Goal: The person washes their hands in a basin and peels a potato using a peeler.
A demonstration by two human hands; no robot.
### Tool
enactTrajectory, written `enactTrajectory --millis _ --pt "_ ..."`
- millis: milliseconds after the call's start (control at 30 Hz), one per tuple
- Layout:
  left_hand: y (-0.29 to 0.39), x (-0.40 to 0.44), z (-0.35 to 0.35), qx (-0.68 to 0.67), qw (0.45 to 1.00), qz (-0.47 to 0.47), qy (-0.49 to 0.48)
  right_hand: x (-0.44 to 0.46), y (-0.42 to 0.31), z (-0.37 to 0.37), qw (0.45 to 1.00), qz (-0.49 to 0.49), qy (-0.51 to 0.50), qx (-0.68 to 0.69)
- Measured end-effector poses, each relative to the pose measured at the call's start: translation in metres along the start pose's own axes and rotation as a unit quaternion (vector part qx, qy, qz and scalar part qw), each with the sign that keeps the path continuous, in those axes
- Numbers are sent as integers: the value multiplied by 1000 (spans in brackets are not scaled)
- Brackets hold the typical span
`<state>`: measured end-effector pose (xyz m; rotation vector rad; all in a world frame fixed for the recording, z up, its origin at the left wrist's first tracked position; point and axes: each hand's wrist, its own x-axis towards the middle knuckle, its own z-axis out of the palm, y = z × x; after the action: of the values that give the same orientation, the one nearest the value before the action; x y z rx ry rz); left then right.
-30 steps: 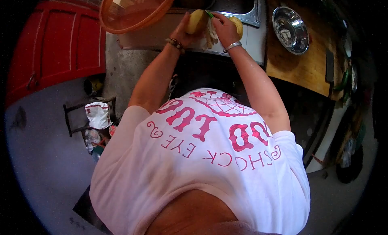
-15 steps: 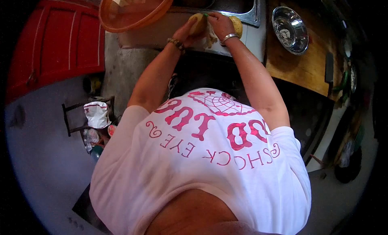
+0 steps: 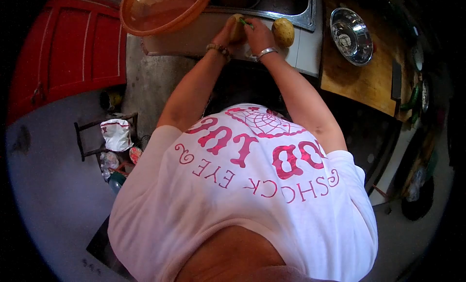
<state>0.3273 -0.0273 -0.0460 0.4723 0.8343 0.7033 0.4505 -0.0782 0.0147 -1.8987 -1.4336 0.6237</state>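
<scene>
At top centre, the left hand [image 3: 224, 36] gripped a potato [image 3: 237, 33]; the right hand [image 3: 260, 35] was closed round a green tool [image 3: 246, 23], partly hiding it. The right hand had shifted left since 0.5 s before, uncovering more of a 2nd potato [image 3: 283, 32]. Farther off were a bowl [image 3: 351, 37] upper right, a basin [image 3: 162, 29] upper left and a sink [image 3: 307, 21] at the top edge.

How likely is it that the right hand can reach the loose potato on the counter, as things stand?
Probably yes: the loose potato lies on the counter just beside the right hand, with nothing visible between them. However, that hand holds a small green tool, which may hinder grasping.
</scene>
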Motion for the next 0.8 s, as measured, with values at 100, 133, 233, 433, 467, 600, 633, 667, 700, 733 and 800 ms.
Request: enactTrajectory --millis 100,133,233,433,467,600,633,667,700,733,800 --pt "-3 15 -7 -105 994 -44 8 -16 -5 2 999 -29 29 -25" --pt "-5 21 -10 -104 994 -43 7 -19 -6 3 997 -38 46 -39" --pt "-4 17 1 -51 998 -29 27 -27 -16 0 998 -2 24 -62" --pt "-2 24 5 -106 994 -29 -14 -50 -20 10 996 -73 35 -30" --pt "3 10 18 -111 993 -12 27 -53 -20 10 996 -73 35 -29" --pt "9 -6 31 -225 968 1 108 -63 -10 19 998 -59 3 -28" --pt "6 -1 25 -225 968 -1 107 -66 -4 22 998 -52 -16 -15" --pt "2 11 10 -193 979 8 68 -65 -2 20 998 -52 -14 -16" --pt "5 16 4 -159 987 18 29 -63 -1 18 999 -23 -33 27" --pt "5 18 -2 -158 987 18 30 -62 1 16 996 8 -54 71" --pt "5 12 -5 -156 987 -30 8 -55 2 6 942 147 -63 294"
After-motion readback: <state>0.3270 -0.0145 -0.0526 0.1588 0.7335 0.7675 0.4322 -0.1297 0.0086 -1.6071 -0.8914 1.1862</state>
